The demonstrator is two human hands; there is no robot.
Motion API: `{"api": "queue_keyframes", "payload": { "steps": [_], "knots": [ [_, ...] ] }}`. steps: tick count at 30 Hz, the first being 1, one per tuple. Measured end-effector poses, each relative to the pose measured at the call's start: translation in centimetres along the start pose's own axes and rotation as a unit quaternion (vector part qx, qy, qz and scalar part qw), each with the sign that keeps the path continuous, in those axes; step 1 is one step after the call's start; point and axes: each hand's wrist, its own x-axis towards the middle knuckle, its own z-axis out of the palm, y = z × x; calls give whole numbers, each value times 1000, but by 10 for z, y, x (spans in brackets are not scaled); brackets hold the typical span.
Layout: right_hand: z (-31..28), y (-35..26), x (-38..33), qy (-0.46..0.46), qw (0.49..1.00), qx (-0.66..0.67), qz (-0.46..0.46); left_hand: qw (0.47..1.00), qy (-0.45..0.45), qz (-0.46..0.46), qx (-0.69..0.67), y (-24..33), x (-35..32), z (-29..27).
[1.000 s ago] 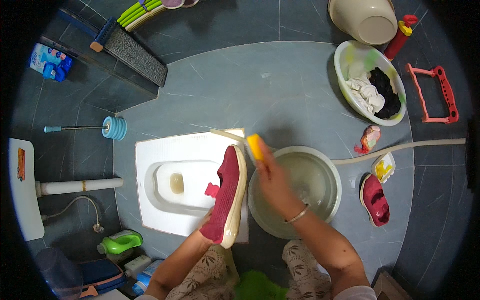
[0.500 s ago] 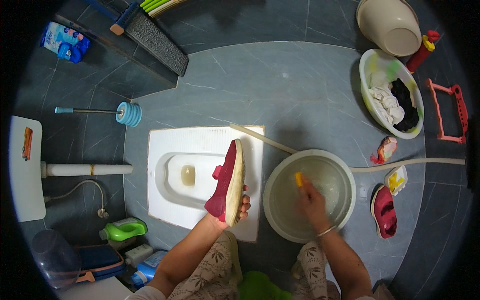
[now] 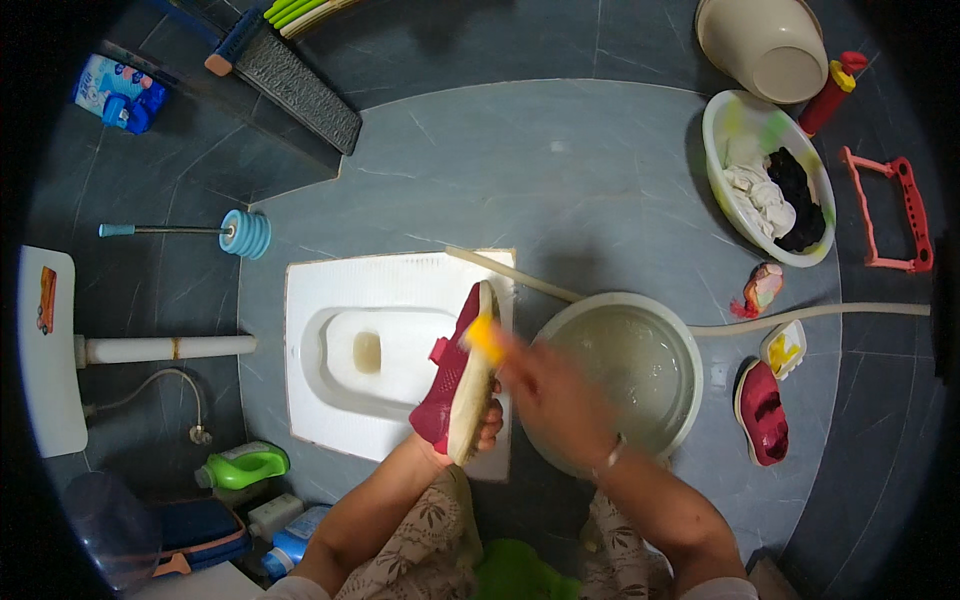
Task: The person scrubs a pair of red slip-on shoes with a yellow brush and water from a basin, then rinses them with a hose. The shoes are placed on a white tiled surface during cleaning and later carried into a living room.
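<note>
My left hand [image 3: 488, 425] grips a red shoe [image 3: 440, 412] from below, around its pale sole. The shoe stands on edge above the white squat toilet [image 3: 300, 410], its sole turned to the right. Blurred by motion, my right hand [image 3: 550, 385] holds a small yellow block [image 3: 487, 338] against or just in front of the sole's upper part. Whether the two touch, I cannot tell. Beside my right forearm is a round basin [image 3: 692, 400] of cloudy water. Another red shoe [image 3: 763, 415] lies on the floor farther right, next to a white dish [image 3: 783, 350] with something yellow in it.
A pale hose [image 3: 800, 318] runs behind the basin. Far right are a tub of clothes [image 3: 718, 150], a beige bucket [image 3: 790, 75] and a pink rack [image 3: 915, 215]. A blue plunger [image 3: 245, 235] stands left; a green bottle [image 3: 245, 466] sits lower left.
My right hand has lifted out from over the basin and moved left to the shoe, carrying the yellow block. My left hand keeps its hold on the shoe. The whole view has shifted slightly.
</note>
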Motion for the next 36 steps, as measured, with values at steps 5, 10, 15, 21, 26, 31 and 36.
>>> {"api": "queue_keyframes", "payload": {
  "steps": [5, 10, 15, 21, 26, 31, 36],
  "knots": [
    [-5, -10, -22, 46, 997, 48, -32, 983, -163, -62, -63, 3, 7, -29],
    [-18, 58, 26, 173, 984, 17, 23, 957, -158, 70, 233, -17, -14, -39],
    [-19, 98, -37, 126, 981, 88, 116, 961, -32, 87, 260, 13, -13, -75],
    [-37, 127, -82, 77, 955, -155, 242, 899, 275, 185, 288, 23, 6, -39],
    [-26, 191, -94, 121, 939, -271, 172, 901, 211, 172, 339, 36, 35, -43],
    [-14, 207, -106, 58, 949, -255, 177, 799, 202, 225, 520, 30, 91, -79],
    [-16, 196, -101, -66, 948, -256, 178, 672, 319, 355, 566, -3, 33, -96]
  ]
}}
